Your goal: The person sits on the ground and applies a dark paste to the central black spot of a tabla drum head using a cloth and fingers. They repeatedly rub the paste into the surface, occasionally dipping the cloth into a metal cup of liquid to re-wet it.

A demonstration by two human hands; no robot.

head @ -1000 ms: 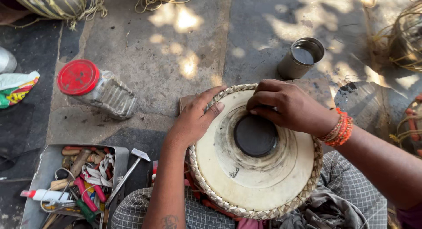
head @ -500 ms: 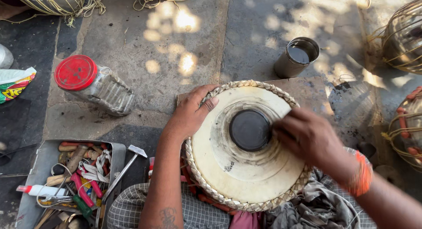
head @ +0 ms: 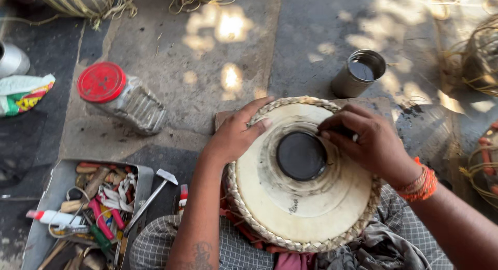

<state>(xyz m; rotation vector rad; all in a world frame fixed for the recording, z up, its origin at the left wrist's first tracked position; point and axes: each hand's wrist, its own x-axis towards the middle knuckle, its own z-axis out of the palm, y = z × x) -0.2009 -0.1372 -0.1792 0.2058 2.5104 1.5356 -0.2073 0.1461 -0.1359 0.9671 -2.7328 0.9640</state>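
Note:
A round hand drum rests in my lap, its pale skin head [head: 311,208] edged by a braided rim and marked with a black disc [head: 301,156] at the centre. My left hand [head: 236,135] lies flat on the drum's left rim, fingers spread over the braid. My right hand [head: 365,143] bends over the right side of the black disc, fingertips pinched on a small dark object that presses against the skin. Orange bangles circle my right wrist.
A metal cup [head: 359,73] of dark liquid stands beyond the drum. A plastic jar with a red lid [head: 119,96] lies at left. A metal tray [head: 46,197] of tools and a small hammer [head: 150,197] sit at lower left. Wicker bundles line the edges.
My right hand swung out to the drum's lower right, then came back to the right edge of the black disc. My left hand stayed on the rim.

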